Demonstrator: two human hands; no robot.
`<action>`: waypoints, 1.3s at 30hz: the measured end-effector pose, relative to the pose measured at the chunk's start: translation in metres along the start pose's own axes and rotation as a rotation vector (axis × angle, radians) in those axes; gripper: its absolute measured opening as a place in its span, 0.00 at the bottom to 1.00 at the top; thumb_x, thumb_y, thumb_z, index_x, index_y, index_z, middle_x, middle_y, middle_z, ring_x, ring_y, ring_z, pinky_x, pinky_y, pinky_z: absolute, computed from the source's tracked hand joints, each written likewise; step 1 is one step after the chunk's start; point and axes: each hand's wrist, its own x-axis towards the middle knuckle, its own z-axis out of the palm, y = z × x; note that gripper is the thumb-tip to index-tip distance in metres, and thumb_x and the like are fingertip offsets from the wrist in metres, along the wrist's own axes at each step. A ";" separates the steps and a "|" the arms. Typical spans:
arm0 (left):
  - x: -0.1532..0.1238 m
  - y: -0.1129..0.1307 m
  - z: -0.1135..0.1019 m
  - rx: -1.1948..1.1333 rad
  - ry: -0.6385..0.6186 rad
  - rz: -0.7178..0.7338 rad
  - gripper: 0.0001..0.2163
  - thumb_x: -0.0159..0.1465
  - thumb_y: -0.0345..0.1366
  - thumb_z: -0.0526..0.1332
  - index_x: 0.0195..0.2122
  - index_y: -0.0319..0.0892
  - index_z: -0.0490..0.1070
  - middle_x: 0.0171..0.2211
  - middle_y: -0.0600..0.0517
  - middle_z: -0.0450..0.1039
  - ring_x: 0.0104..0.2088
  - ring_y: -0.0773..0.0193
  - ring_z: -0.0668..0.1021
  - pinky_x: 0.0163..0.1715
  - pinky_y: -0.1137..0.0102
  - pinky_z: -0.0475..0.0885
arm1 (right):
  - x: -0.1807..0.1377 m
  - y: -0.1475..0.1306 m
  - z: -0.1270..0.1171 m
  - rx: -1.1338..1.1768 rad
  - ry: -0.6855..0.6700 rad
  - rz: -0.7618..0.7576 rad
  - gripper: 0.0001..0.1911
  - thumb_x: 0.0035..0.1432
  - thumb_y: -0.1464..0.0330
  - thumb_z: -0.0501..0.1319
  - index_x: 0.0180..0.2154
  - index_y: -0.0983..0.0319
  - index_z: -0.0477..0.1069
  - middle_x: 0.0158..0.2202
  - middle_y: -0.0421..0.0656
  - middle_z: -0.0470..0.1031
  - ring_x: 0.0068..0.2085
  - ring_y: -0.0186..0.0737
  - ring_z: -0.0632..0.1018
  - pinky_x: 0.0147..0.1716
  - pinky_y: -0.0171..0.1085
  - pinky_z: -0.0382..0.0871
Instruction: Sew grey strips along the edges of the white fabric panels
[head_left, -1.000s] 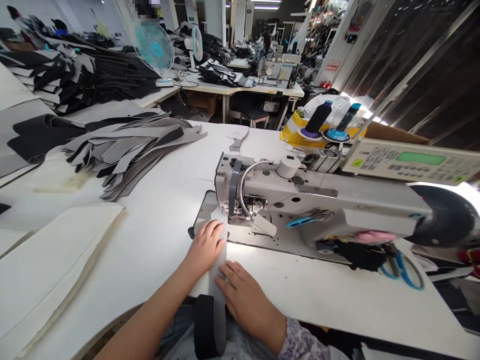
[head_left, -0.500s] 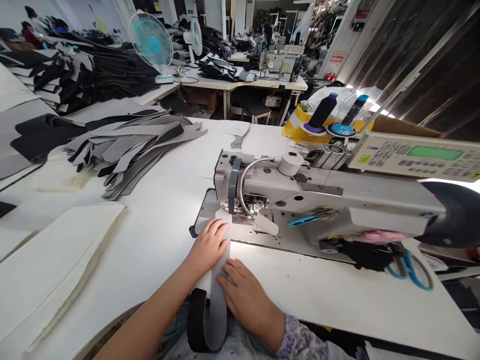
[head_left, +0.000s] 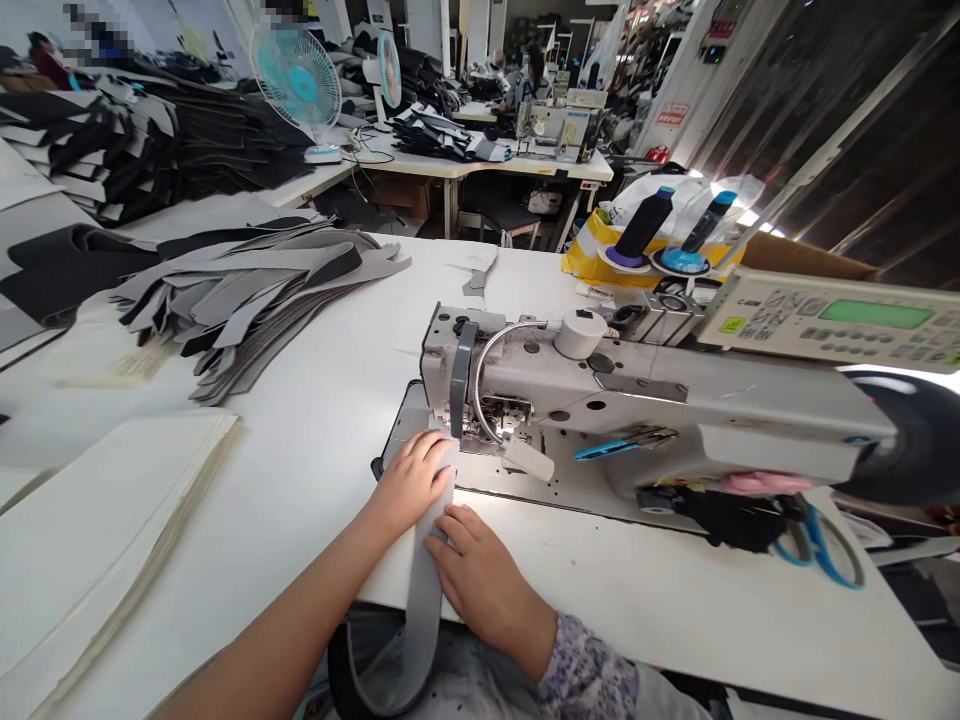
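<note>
A long grey strip of fabric (head_left: pixel 427 590) with a black side runs from the sewing machine's needle area toward me and loops down over the table's front edge. My left hand (head_left: pixel 412 478) lies on its upper part, fingers flat and pointing at the presser area. Just below and to the right, my right hand (head_left: pixel 484 580) rests with its fingertips on the strip's right edge. The sewing machine (head_left: pixel 562 370) has a grey guard in front of the needle, so the stitching point is hidden. Its small lamp (head_left: pixel 527 458) lights the plate right of the strip.
A heap of grey and black strips (head_left: pixel 262 270) lies at left, with stacked white sheets (head_left: pixel 112 540) nearer me. On the machine bed sit blue snips (head_left: pixel 619 443); blue-handled scissors (head_left: pixel 829 550) lie at right. Thread cones (head_left: pixel 645 225), a control panel (head_left: pixel 847 315) and a fan (head_left: pixel 296 80) stand behind.
The strip's hanging loop has dropped lower and swung left, with more grey showing below my hands. Both hands stay on the strip in nearly the same place; the view has shifted slightly.
</note>
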 end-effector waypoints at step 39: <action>-0.316 -0.244 -0.282 0.100 -0.085 -1.400 0.26 0.64 0.54 0.50 0.51 0.40 0.72 0.46 0.48 0.75 0.45 0.52 0.76 0.42 0.64 0.72 | -0.033 -0.017 0.047 -0.506 0.168 -0.665 0.12 0.63 0.64 0.58 0.47 0.55 0.73 0.57 0.46 0.71 0.63 0.52 0.65 0.66 0.51 0.48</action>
